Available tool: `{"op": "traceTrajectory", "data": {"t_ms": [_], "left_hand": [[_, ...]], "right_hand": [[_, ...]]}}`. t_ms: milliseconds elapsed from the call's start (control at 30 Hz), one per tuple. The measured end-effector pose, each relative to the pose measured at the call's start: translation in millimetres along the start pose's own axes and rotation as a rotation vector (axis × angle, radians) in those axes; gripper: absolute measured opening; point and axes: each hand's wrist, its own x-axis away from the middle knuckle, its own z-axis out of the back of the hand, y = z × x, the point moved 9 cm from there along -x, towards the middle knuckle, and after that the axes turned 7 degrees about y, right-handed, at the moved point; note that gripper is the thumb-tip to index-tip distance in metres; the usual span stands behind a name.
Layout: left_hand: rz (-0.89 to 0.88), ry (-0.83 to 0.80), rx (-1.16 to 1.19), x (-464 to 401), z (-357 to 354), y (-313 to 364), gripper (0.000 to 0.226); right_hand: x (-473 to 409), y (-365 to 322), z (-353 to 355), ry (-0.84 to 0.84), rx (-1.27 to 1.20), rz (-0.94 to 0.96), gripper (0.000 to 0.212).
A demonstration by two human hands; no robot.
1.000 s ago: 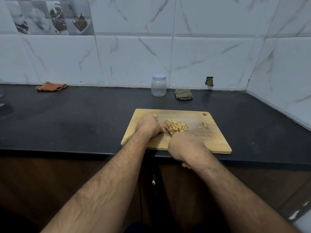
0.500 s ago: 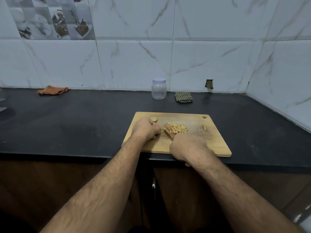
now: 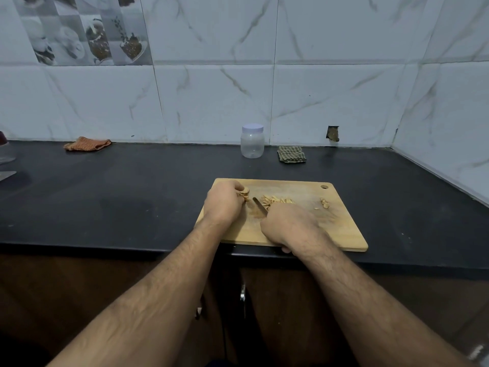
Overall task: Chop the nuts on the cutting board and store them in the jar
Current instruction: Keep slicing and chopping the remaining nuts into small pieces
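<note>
Nuts [image 3: 244, 195] not yet cut sit pinched at the fingertips of the left hand [image 3: 224, 203], pressed down on the near-left part of the cutting board [image 3: 341, 229], and the coming cut turns on how the knife [image 3: 259, 207] lies to them: its blade shows just right of those fingers, tip pointing away and slightly left, long axis running from the right hand [image 3: 289, 226] up toward the held nuts. The right hand is curled round the handle, which is hidden under the fist, so its hold looks firm though the handle cannot be seen. Blade and left fingertips are very near each other, apparently not touching, which is the risk to mind as the edge comes down. Just right of the blade lies the pile of chopped slivers [image 3: 277, 201], and a few stray pieces [image 3: 325, 203] rest well apart toward the board's right side near its hanging hole. Open board remains to the right and in front of the right hand for sweeping the pieces together. Beyond the board's far edge, against the tiled wall, stands the jar [image 3: 252, 141] with its lid on, across bare dark counter [image 3: 132, 197], with a folded green cloth [image 3: 291, 154] beside it.
</note>
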Motion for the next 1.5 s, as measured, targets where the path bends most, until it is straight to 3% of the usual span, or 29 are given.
{"op": "traceTrajectory", "data": {"t_ms": [267, 467, 733, 933, 1000, 1233, 1500], "left_hand": [[-0.080, -0.004, -0.109, -3.7, -1.5, 7.8, 0.013], [-0.089, -0.002, -0.087, -8.1, 0.8, 6.5, 0.017], [-0.066, -0.084, -0.073, -15.8, -3.8, 0.7, 0.022], [0.037, 0.010, -0.085, -20.0, 7.4, -8.2, 0.008], [0.057, 0.014, -0.061, -20.4, 8.4, -10.7, 0.014], [0.014, 0.003, 0.010, -16.9, 6.3, -5.4, 0.003], [0.048, -0.024, 0.071, -12.9, 8.1, -10.0, 0.011]], "right_hand": [[-9.6, 4.7, -9.6, 0.012, -0.092, -0.019, 0.026], [-11.0, 10.1, -12.7, 0.006, -0.143, -0.034, 0.021], [-11.5, 12.7, -17.2, -0.024, -0.163, -0.042, 0.025], [-11.9, 13.3, -17.5, -0.011, -0.157, -0.026, 0.026], [-12.1, 13.9, -17.0, -0.003, -0.160, -0.025, 0.026], [-15.4, 14.5, -19.2, 0.019, -0.163, -0.026, 0.024], [-15.4, 15.0, -18.6, 0.039, -0.171, -0.038, 0.020]]}}
